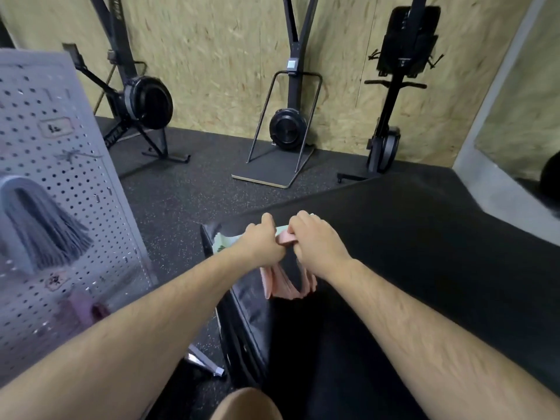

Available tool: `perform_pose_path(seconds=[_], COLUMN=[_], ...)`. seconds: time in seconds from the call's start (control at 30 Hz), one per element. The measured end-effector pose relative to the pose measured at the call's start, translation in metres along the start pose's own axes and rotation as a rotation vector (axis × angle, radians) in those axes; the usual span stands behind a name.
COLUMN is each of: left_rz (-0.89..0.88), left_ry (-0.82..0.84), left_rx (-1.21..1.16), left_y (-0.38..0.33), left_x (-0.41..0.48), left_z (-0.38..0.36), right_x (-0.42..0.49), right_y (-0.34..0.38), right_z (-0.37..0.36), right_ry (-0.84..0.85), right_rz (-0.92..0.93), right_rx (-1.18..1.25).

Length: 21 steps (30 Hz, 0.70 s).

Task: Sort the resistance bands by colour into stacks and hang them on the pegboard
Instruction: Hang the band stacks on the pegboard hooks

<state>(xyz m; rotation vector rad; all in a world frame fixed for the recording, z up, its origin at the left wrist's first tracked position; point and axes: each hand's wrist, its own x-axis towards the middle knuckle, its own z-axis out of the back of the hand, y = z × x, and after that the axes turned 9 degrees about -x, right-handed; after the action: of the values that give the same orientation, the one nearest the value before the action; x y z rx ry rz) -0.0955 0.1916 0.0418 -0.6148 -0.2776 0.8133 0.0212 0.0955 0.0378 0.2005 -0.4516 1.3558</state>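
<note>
Both hands meet over the near left corner of a black padded mat. My left hand and my right hand each grip the top of a bunch of pink resistance bands, whose loops hang down beneath my fists. A stack of light green bands lies on the mat just left of and behind my left hand, partly hidden by it. On the left stands a grey pegboard with a bunch of grey bands hanging from a peg. Lower on the board something pink-purple hangs, blurred.
Black rowing and ski machines stand along the wooden back wall on a speckled rubber floor. A metal foot of the pegboard stand juts out near the mat's edge. A grey concrete ledge rises at the right.
</note>
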Motion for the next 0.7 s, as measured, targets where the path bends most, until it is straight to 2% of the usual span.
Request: perform_pose_path(seconds=[0.1, 0.27, 0.33, 0.47, 0.6, 0.7], left_rz=[-0.004, -0.135, -0.177, -0.254, -0.27, -0.231], left_ry=[-0.022, -0.107, -0.092, -0.072, -0.054, -0.052], left_rx=[-0.037, 0.082, -0.02, -0.245, -0.271, -0.195], left_y=[-0.01, -0.035, -0.039, -0.044, -0.046, -0.046], left_x=[-0.021, -0.065, -0.083, -0.118, -0.142, -0.151], left_z=[0.029, 0.077, 0.091, 0.115, 0.135, 0.149], right_x=[-0.008, -0.018, -0.021, -0.026, -0.031, -0.032], right_y=[0.009, 0.026, 0.034, 0.053, 0.07, 0.078], right_z=[0.035, 0.088, 0.106, 0.138, 0.161, 0.174], right_ry=[-0.053, -0.117, -0.094, 0.055, 0.066, 0.049], right_rz=[-0.013, -0.03, -0.038, -0.117, -0.11, -0.099], right_rx=[0.065, 0.158, 0.273, 0.507, 0.581, 0.615])
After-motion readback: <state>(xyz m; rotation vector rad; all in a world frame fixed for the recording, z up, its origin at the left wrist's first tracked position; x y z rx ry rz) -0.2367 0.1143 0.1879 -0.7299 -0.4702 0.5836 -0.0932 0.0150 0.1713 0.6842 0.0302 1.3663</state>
